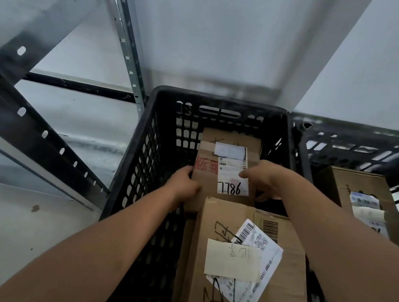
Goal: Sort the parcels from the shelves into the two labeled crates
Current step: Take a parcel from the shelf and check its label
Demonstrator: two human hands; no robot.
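A black perforated crate point(157, 144) stands in front of me. Inside it, a small cardboard parcel point(206, 178) with a white label marked 7786 is held from both sides. My left hand point(185, 184) grips its left edge. My right hand point(264, 178) grips its right side, thumb on the label. A larger cardboard parcel point(282, 294) with a barcode label and a cream note lies in the crate nearer to me. A second black crate point(365, 153) on the right holds another cardboard parcel point(359, 191).
Metal shelf uprights and braces point(123, 31) rise at the left, with a shelf beam point(25, 139) crossing low. A pale wall stands behind the crates. Pale floor point(9, 238) spreads at the lower left.
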